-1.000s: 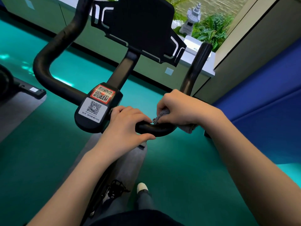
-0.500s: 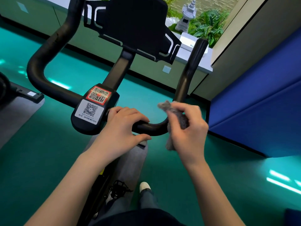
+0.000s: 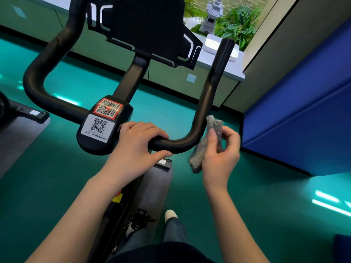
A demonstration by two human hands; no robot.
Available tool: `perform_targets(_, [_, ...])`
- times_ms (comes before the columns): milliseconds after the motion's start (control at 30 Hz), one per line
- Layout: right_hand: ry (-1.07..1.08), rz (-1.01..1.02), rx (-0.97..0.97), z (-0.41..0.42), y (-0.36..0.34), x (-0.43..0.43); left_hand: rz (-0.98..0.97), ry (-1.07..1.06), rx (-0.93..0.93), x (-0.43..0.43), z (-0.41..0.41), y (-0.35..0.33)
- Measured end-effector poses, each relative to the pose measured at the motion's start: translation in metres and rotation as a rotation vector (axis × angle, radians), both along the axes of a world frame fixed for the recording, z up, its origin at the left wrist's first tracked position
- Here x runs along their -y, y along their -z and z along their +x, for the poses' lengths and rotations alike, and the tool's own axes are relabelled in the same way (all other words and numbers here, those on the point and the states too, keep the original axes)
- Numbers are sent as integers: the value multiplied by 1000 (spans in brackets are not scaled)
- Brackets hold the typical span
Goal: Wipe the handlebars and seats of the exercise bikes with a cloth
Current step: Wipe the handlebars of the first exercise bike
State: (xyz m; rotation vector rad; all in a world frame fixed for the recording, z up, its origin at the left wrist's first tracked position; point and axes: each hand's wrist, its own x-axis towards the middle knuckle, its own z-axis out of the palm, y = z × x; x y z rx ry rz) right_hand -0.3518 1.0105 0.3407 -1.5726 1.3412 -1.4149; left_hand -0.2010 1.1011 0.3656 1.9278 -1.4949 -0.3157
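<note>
Head view. Two labels are sitting on the black hub at the centre of the handlebar (image 3: 180, 144): a red-bordered QR label (image 3: 108, 109) above, and a white QR label (image 3: 97, 127) below it. The white one is carrying two lines of small print that are too small to read. No brand name is showing.

The left hand (image 3: 136, 149) is reaching in from the lower left, forearm bare, and is resting on the straight run of the bar just right of the hub. Its grip is closed round the bar, fingers curling over the top and the thumb lying underneath.

The right hand (image 3: 220, 154) is standing upright beside the right bend of the bar, palm facing left. Its grip is pinching a grey cloth (image 3: 198, 156) between thumb and fingers, the other fingers loosely curling. The cloth is hanging folded, just beside the bend; whether it is touching the bar cannot be told.

Below, a white shoe (image 3: 170, 214) is standing next to a grey mat (image 3: 157, 186) on the green floor (image 3: 57, 186).
</note>
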Motion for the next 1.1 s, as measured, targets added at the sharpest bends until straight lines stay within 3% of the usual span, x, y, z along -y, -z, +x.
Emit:
perform_targets(233, [-40,71,109,0,19,-38,-3,7,5,0,0,1])
perform_targets(333, [54,111,154,-2,12,-17,10,29,24,-2,1,1])
perform_targets(567, [136,155,154,23,25,-49,53,93,246,-14,10,-9])
perform_targets(800, [-1,216,124,30,30,-84,66,39,353,-24,29,-18])
perform_targets(867, [-44,163,65,20,23,-89,76,33,351,-24,33,-18])
perform_targets(1000, [2,-126,-107,3,-4,-67,76,30,355,-26,40,-14])
perform_targets(1100, [-15,-191,-250,9,-21,-48,64,23,350,-29,44,-14])
